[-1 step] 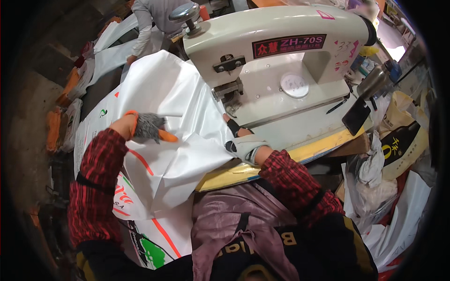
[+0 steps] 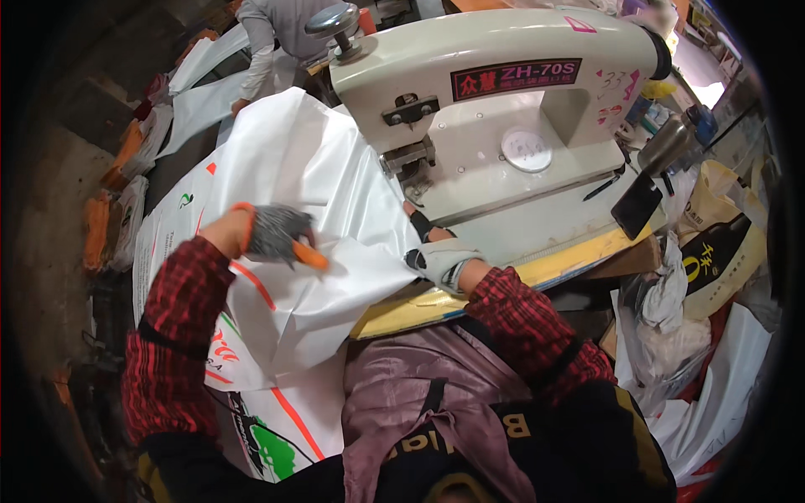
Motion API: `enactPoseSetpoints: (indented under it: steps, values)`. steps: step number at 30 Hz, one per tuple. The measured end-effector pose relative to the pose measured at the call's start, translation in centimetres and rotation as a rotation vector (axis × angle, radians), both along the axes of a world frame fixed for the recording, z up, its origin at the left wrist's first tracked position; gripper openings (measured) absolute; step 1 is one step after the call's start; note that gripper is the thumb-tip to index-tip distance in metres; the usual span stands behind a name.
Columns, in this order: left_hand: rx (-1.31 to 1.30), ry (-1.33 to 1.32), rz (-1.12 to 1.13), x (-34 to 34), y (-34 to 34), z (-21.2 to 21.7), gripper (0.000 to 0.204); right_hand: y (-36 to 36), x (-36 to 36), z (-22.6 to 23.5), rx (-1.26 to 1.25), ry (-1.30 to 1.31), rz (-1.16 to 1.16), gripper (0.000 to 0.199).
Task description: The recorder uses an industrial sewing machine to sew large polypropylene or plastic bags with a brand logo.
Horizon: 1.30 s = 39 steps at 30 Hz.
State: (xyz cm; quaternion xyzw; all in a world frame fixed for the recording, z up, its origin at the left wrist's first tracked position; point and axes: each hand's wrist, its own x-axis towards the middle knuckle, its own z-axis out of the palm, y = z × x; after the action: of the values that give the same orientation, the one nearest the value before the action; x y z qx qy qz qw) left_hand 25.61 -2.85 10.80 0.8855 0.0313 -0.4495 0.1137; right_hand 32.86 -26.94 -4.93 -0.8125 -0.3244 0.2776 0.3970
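A large white plastic-looking sack [image 2: 293,168] with red and green print lies spread in front of me, its right part beside the sewing machine [image 2: 495,59]. Over its middle is my left hand [image 2: 281,235], in a grey glove with an orange cuff and orange fingertip; the fingers look stretched out, slightly blurred, and hold nothing I can see. My right hand [image 2: 449,261], in a pale glove with dark finger parts, pinches the sack's right edge close to the machine's needle area [image 2: 411,163]. Part of its grip is hidden by the sack.
A yellow-edged table [image 2: 419,314] carries the machine. On it rest a white round disc [image 2: 527,151], a dark phone [image 2: 636,205] and a pen [image 2: 601,189]. Plastic bags [image 2: 671,335] crowd the right side. Another person [image 2: 289,33] works at the upper left near stacked white sacks [image 2: 201,109].
My left hand has slid a little to the right across the sack. The right hand keeps its hold at nearly the same spot.
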Motion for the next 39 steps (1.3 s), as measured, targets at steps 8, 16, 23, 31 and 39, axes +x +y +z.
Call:
enactPoseSetpoints:
  steps: [8,16,23,31,39]
  values:
    - [0.678,-0.433,-0.247,-0.1,-9.5,1.6,0.071,-3.3,-1.3,3.8,0.215,0.803,-0.04,0.047]
    - [0.118,-0.092,0.354,-2.9,-3.8,-9.4,0.078,-2.8,-1.3,1.5,0.246,0.822,0.024,0.058]
    - [0.536,-0.405,-0.148,-2.5,-3.8,-7.4,0.046,-2.8,-1.3,1.8,0.347,0.726,-0.053,0.048]
    - [-0.203,-0.234,-0.719,-5.9,-24.2,9.4,0.016,-1.9,0.7,2.3,0.209,-0.682,0.368,0.023]
    - [-0.056,-0.089,-0.454,-8.7,-23.8,1.3,0.028,-3.0,-7.0,0.2,-0.209,-0.229,0.261,0.051]
